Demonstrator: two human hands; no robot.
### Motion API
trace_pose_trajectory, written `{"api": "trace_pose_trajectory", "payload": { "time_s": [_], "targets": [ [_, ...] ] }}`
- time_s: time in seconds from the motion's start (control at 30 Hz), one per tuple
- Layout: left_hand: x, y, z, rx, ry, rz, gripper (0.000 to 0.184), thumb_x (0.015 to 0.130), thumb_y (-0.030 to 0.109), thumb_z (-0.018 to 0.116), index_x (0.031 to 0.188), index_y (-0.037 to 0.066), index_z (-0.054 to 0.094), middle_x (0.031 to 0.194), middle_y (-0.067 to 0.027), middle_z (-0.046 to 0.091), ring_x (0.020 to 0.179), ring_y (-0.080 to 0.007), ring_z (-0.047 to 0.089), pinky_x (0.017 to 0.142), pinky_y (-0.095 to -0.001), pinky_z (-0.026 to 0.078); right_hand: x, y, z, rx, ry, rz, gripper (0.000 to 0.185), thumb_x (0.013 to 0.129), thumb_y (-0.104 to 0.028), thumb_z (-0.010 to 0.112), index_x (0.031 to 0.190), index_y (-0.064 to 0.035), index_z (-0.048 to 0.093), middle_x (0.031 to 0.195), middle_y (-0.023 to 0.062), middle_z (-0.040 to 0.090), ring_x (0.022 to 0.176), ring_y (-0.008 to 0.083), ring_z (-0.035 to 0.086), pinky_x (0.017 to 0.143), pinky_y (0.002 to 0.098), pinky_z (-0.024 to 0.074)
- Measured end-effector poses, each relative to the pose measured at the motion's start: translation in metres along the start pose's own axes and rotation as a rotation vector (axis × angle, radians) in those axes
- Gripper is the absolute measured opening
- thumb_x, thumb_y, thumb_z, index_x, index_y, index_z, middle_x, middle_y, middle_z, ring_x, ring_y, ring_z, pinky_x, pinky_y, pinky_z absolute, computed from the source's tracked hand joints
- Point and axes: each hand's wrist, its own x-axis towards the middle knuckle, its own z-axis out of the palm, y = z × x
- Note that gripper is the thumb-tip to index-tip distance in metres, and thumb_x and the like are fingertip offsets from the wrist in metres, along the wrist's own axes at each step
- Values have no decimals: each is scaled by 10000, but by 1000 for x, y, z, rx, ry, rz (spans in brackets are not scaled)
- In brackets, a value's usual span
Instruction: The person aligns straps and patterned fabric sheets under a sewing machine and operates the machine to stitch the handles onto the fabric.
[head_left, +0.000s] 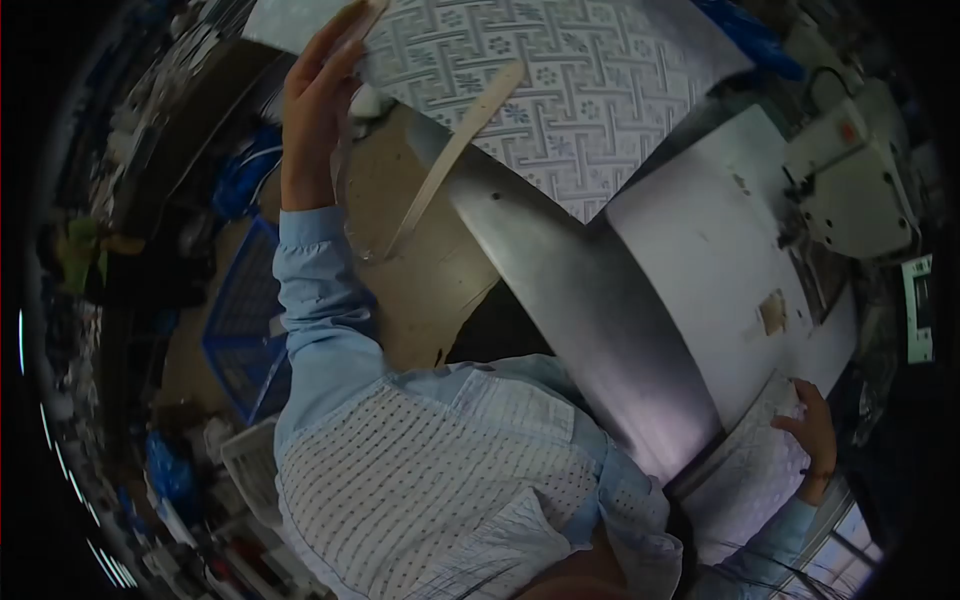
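My left hand (318, 110) is raised at the upper left, its fingers closed on the end of a pale narrow strip at the edge of the patterned sheet. A long pale strip (455, 160) hangs from the sheet (590, 100), which has a grey lattice and flower print, and loops down below my left hand. At the lower right, my right hand (808, 430) has its thumb and fingers curled at the edge of a white quilted-looking cloth (735, 490). That cloth lies beside a curved grey metal plate (590, 300).
A white sewing machine (855, 190) stands at the right on a white tabletop (690, 250). To the left are a blue plastic basket (240, 330), a blue bag (250, 170) and cluttered shelving. A white chair (250, 465) stands behind my left side.
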Motion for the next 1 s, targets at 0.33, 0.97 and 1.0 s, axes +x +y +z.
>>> {"api": "trace_pose_trajectory", "payload": {
  "time_s": [0.33,0.97,1.0],
  "targets": [
    [-247,-171,-143,-91,820,-247,625,963,74,596,1524,127,327,1221,-98,584,816,-141,590,663,-299,536,-15,10,12,-41,176,150,698,692,-22,773,1343,-8,521,1297,158,557,1217,313,531,1038,398,415],
    [-96,-137,-51,418,663,-98,578,971,263,626,1454,38,401,1363,-174,524,1181,-237,560,952,-358,517,-10,9,19,-194,198,-5,614,759,-165,783,1301,-15,537,1250,164,533,1153,349,533,991,390,445],
    [-65,-81,12,538,584,-27,567,983,248,610,1454,19,393,1403,-190,512,1283,-280,521,1079,-401,464,-12,4,17,-181,195,26,614,753,-177,794,1290,-18,543,1231,151,535,1132,338,541,983,390,449]
  ]
}}
